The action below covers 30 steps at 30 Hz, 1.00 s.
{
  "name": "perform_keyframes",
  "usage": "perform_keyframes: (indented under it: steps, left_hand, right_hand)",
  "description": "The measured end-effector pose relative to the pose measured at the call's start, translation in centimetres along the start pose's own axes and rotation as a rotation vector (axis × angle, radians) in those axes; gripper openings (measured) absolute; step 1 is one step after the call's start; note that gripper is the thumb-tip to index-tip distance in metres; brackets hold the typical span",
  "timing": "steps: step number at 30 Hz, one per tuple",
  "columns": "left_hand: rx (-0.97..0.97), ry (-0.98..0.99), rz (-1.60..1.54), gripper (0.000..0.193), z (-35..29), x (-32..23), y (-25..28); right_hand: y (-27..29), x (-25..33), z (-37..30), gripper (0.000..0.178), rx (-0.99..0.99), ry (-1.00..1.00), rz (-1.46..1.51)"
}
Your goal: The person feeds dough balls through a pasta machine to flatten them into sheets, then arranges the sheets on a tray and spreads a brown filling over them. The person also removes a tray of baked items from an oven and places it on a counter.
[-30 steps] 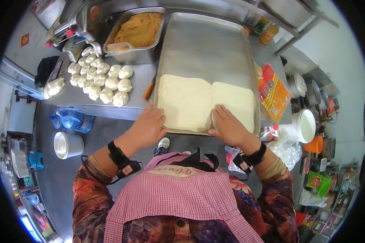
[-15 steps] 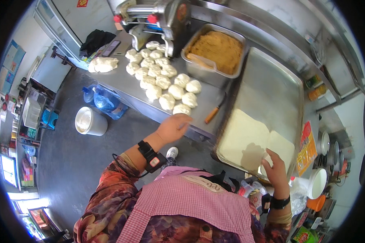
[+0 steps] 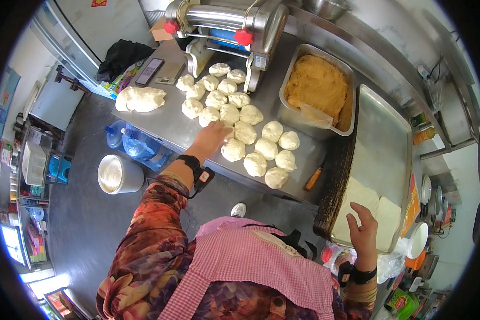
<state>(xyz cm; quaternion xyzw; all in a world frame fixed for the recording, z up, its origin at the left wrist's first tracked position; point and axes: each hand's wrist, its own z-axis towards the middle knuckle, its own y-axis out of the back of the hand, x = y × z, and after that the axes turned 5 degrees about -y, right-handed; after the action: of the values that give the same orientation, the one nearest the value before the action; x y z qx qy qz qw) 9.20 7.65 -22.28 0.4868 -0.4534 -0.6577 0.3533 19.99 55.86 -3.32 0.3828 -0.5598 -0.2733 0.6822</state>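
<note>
Moving inward since before, the left hand (image 3: 212, 138) is touching dough balls (image 3: 245, 133) on the counter (image 3: 170, 116), its grip too hidden to tell; the right hand (image 3: 364, 230), fingers parted, is hovering by the tray (image 3: 381, 130). The rolling machine (image 3: 273, 37) is bearing a white label (image 3: 260, 62), too small to read.

The smooth grey metal counter (image 3: 170, 121) has a soft, brushed-looking shine. Toward its front edge, round white dough balls (image 3: 254, 164) look soft and slightly lumpy, with a satin sheen; the large, pale, oblong dough lump (image 3: 140, 99) by the left corner has a similar finish. At the back edge, the silvery roller machine (image 3: 274, 33) is polished metal with red plastic knobs (image 3: 244, 37). The deep rectangular steel tub (image 3: 300, 121) gleams around rough, matt brown filling (image 3: 316, 77). The long grey metal tray (image 3: 378, 128), dull inside, carries smooth, matt, cream dough sheets (image 3: 388, 216).
</note>
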Motion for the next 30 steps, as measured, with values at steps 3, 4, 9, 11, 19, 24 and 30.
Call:
perform_keyframes:
  steps: [3, 4, 9, 11, 19, 24, 30]
  left_hand:
    - [-0.02, 0.193, -0.288, 0.038, 1.6, 2.1, 0.8]
    - [-0.028, 0.324, -0.484, 0.035, 1.6, 2.8, 1.3]
    - [-0.103, -0.059, -0.212, 0.027, -3.3, 3.9, 1.3]
    - [-0.136, -0.103, -0.224, 0.027, -6.4, 3.9, 1.1]
    - [-0.033, 0.484, -1.84, 0.033, -9.8, 4.6, 6.9]
    - [0.146, 0.391, -2.139, 0.041, -11.6, 0.5, 10.5]
    - [0.277, 0.258, -2.088, 0.04, -12.8, -4.4, 13.0]
  right_hand:
    - [-0.4, 1.5, 0.2, 0.026, -0.019, -0.057, -0.029]
    - [-0.5, 1.8, 0.1, 0.026, -0.024, -0.072, -0.033]
    - [-1.5, 3.4, -0.9, 0.026, -0.029, -0.098, -0.026]
    - [-2.4, 4.3, -1.5, 0.026, 0.003, -0.087, 0.0]
    - [-6.4, 10.0, -3.7, 0.029, 0.035, -0.109, 0.109]
    - [-11.8, 14.6, -2.5, 0.053, 0.036, 0.064, 0.147]
    - [-19.4, 22.8, 1.3, 0.088, 0.185, 0.098, 0.61]
